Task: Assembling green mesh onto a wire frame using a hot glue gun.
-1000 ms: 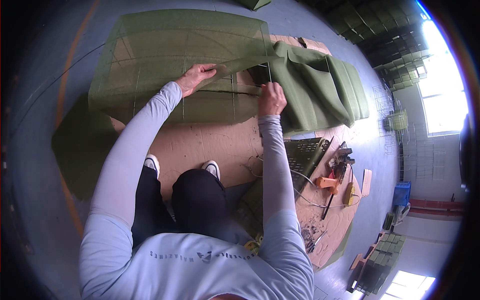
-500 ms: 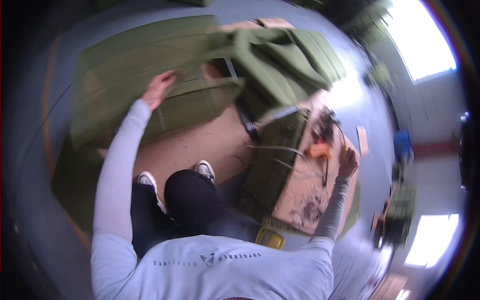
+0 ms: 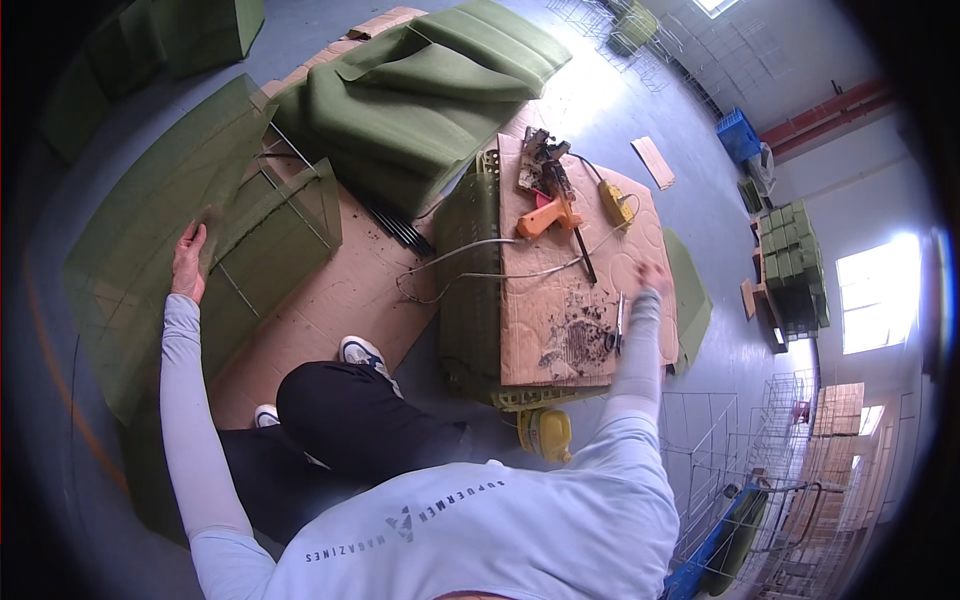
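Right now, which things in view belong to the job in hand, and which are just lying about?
Likely in use, judging by the hands:
green wire-ribbed mesh cover, at the left hand;
orange pistol-shaped tool and brown cardboard sheet, near the blurred right hand.

Apparently lying about:
yellow plastic container;
blue plastic crate;
flat tan strip.

Sheer green mesh (image 3: 140, 225) stretches over a thin wire frame (image 3: 295, 208), partly above brown cardboard (image 3: 345, 285) at left

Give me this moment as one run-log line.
left hand: at green mesh, grip unclear | right hand: blurred, over cardboard sheet, grip unclear | on sheet: orange glue gun
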`<state>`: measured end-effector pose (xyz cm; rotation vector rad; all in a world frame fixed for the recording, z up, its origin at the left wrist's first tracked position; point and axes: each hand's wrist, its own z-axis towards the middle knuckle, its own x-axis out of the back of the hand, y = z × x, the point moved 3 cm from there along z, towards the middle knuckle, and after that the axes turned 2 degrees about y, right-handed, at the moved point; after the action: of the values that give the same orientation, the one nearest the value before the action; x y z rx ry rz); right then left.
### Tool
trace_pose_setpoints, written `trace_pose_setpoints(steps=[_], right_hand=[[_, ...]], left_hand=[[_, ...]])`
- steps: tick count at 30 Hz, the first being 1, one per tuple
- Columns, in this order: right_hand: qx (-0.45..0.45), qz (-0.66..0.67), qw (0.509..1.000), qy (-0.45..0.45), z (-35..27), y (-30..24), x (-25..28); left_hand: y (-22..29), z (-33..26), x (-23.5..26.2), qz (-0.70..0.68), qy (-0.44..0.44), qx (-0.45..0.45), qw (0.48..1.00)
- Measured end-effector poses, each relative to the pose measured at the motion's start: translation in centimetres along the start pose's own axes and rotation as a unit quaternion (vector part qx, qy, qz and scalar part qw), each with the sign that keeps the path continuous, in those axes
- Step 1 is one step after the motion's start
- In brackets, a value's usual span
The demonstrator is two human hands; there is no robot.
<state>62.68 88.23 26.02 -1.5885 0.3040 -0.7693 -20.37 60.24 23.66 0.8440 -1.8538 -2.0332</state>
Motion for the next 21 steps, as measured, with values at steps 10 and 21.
trace_pose_setpoints(steps=[10,21], right_hand=[[0.164,-0.310,0.935,-0.050,-0.3,4.0,-20.8],[-0.055,0.469,0.760,-0.446,-16.3,-4.8,-20.1]], left_hand=[[2.4,-0.8,-4.6,0.016,0.017,0.035,0.999],[0.5,-0.9,-0.1,-0.072,-0.008,0.031,0.997]])
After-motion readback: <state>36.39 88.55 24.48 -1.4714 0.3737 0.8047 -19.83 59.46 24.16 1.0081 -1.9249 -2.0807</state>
